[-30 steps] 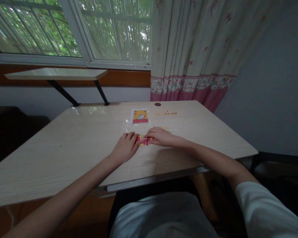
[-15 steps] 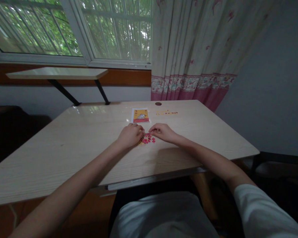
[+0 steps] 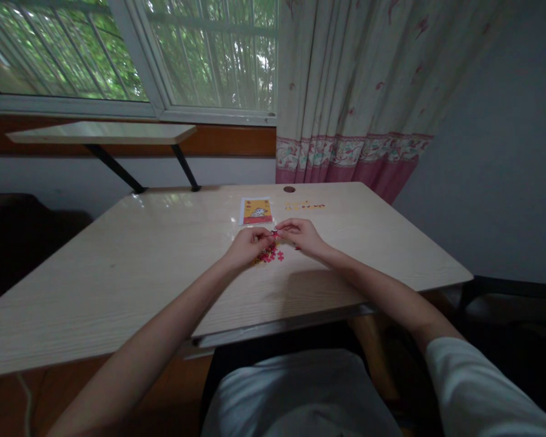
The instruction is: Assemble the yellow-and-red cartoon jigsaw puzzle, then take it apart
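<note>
A small pile of red and yellow jigsaw puzzle pieces [image 3: 269, 257] lies on the pale wooden desk [image 3: 164, 267]. Over its far side my left hand [image 3: 250, 244] is closed, thumb and fingers pinched together. Opposite it, my right hand [image 3: 302, 235] is closed too, its fingertips almost meeting the left ones. A reddish puzzle piece [image 3: 274, 232] shows between the fingertips of both hands, partly hidden by them. One loose red piece [image 3: 280, 257] sits at the pile's right side. Another lies under the right hand.
Behind the hands lies a picture card [image 3: 256, 211] with a white animal on yellow and red. To its right are rows of yellowish pieces [image 3: 304, 206]. A raised shelf [image 3: 118, 133] on black legs stands at the back left, and a curtain [image 3: 346, 121] hangs behind the desk.
Both hands have come up from the pile and closer together, with a reddish puzzle piece now between their fingertips. A red piece now shows beneath my right hand.
</note>
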The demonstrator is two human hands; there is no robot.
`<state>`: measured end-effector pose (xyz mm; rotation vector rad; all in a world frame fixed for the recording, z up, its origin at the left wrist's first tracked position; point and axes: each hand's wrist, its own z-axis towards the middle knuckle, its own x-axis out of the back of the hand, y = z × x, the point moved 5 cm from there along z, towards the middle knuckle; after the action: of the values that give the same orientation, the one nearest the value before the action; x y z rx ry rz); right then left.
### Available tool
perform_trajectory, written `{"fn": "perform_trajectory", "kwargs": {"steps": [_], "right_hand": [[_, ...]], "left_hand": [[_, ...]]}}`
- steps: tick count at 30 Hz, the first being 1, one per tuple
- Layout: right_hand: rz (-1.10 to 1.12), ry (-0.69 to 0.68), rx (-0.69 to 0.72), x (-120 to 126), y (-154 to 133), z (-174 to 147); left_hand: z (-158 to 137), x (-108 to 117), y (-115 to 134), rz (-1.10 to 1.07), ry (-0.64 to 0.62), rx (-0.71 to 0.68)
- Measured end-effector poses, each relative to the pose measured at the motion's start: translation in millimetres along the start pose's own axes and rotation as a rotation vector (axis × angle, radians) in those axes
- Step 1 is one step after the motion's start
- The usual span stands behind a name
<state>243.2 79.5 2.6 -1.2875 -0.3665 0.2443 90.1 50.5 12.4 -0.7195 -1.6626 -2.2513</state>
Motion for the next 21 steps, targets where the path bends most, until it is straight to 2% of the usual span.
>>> {"fn": "perform_trajectory", "kwargs": {"steps": [4,10,16,21], "right_hand": [[-0.092,-0.042,0.090,-1.8,-2.1,-1.8],[-0.424,-0.005,0.302,3.0,-16.3,-6.6],[-0.520,-0.100,0.442,0.7,-25.7,-9.8],[-0.548,-0.064,0.457,1.2,-28.0,-8.4]], "left_hand": [[0.4,-2.3,-8.0,-0.167,0.045,0.034],[2.1,-5.4,-15.2,-0.376,0.066,0.074],[3.5,-1.8,-15.3,-0.290,0.080,0.050],[7.4,1.3,-15.6,-0.264,0.105,0.019]]}}
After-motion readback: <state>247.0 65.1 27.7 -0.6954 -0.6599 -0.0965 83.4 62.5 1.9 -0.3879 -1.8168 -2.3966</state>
